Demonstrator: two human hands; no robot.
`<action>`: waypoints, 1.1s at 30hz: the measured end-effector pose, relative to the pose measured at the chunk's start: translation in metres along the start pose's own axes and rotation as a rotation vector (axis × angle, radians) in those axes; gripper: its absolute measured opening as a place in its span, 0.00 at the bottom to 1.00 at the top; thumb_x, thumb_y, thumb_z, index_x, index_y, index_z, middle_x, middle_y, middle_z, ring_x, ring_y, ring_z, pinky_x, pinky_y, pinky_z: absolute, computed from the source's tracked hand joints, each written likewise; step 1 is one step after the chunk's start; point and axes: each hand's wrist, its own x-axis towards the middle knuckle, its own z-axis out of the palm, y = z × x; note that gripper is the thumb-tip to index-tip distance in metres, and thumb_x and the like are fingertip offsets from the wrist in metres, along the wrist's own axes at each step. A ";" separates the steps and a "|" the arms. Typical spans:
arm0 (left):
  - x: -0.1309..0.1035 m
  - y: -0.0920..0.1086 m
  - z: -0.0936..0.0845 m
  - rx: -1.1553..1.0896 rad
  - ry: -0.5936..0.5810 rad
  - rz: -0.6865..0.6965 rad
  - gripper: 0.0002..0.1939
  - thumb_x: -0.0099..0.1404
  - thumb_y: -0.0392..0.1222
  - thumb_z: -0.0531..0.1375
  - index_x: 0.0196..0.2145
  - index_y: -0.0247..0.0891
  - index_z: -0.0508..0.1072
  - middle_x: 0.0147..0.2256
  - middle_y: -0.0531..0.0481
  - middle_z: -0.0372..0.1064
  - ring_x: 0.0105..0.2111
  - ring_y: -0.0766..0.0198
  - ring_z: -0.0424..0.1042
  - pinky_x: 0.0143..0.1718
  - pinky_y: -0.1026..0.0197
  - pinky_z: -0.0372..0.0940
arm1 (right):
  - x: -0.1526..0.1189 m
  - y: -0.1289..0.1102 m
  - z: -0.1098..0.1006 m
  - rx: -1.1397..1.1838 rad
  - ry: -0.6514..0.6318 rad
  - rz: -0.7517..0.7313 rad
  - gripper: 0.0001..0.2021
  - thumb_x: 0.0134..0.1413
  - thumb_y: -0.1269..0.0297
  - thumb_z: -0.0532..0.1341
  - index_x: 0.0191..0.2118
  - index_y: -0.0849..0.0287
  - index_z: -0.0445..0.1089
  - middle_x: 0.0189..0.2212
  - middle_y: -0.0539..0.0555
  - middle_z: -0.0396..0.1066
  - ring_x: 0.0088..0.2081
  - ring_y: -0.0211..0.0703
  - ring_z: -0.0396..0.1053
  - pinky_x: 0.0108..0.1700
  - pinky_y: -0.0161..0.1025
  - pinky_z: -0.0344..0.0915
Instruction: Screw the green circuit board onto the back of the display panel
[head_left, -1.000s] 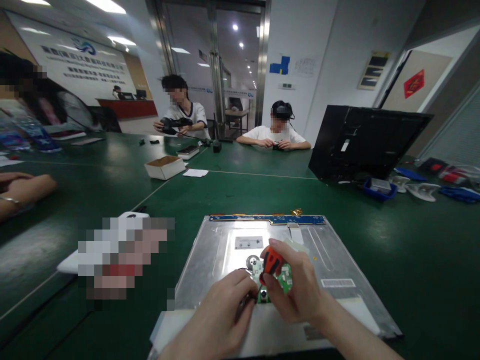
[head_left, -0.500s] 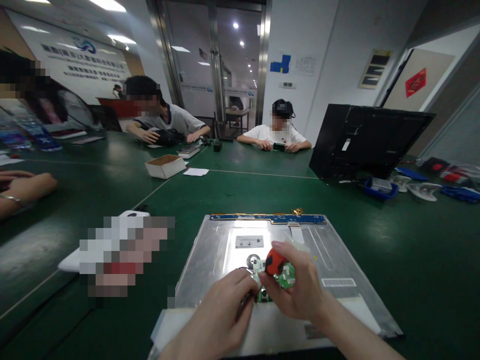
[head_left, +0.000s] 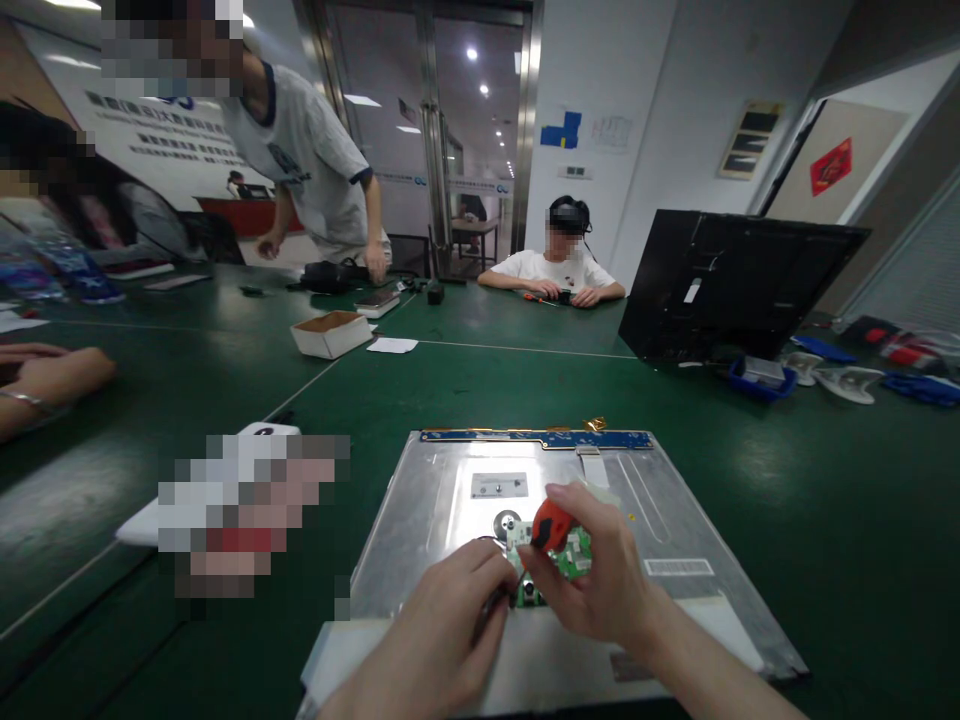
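Observation:
In my right hand (head_left: 607,585) is a screwdriver with an orange and black handle (head_left: 551,526), its shaft slanting down to the left. Beneath it is a small green circuit board (head_left: 576,550), partly covered by my fingers. My left hand (head_left: 450,605) has its fingers closed at the board's left edge, next to the shaft and a dark wire; what they pinch is hidden. Both hands are over a silver metal display panel (head_left: 424,505), which lies flat on the table. A blue circuit strip (head_left: 487,437) runs along its far edge, with a pale ribbon cable (head_left: 592,467) below it.
Around the green table (head_left: 495,385) are a black monitor (head_left: 727,285), a blue tray (head_left: 761,378), a small open box (head_left: 330,335) and a blurred-out white object (head_left: 142,518) at left. One person (head_left: 315,160) stands; another (head_left: 559,272) sits opposite. A hand (head_left: 67,378) rests at far left.
The co-worker at the back left has gone from sitting to standing. The person opposite has lowered their hands a little, and an orange-handled tool shows there. My hands have hardly moved.

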 end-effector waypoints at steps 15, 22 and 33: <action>0.000 0.001 -0.001 -0.018 -0.027 -0.009 0.11 0.64 0.29 0.52 0.39 0.39 0.70 0.39 0.45 0.71 0.37 0.57 0.70 0.37 0.59 0.65 | -0.005 0.001 -0.001 0.046 -0.025 0.004 0.30 0.58 0.74 0.55 0.66 0.61 0.50 0.36 0.56 0.74 0.29 0.41 0.71 0.25 0.36 0.69; 0.000 0.000 -0.001 -0.039 -0.014 -0.012 0.12 0.63 0.29 0.53 0.40 0.40 0.72 0.40 0.44 0.71 0.39 0.56 0.70 0.40 0.59 0.68 | -0.002 0.001 0.001 -0.003 0.002 0.003 0.26 0.61 0.70 0.56 0.64 0.57 0.52 0.29 0.50 0.71 0.25 0.41 0.68 0.22 0.36 0.66; 0.000 0.001 -0.003 -0.024 -0.032 -0.023 0.12 0.64 0.29 0.53 0.41 0.40 0.72 0.40 0.45 0.71 0.39 0.57 0.71 0.41 0.59 0.68 | 0.000 0.000 -0.002 0.070 -0.051 0.002 0.27 0.60 0.74 0.52 0.65 0.62 0.52 0.35 0.55 0.73 0.30 0.41 0.70 0.27 0.38 0.70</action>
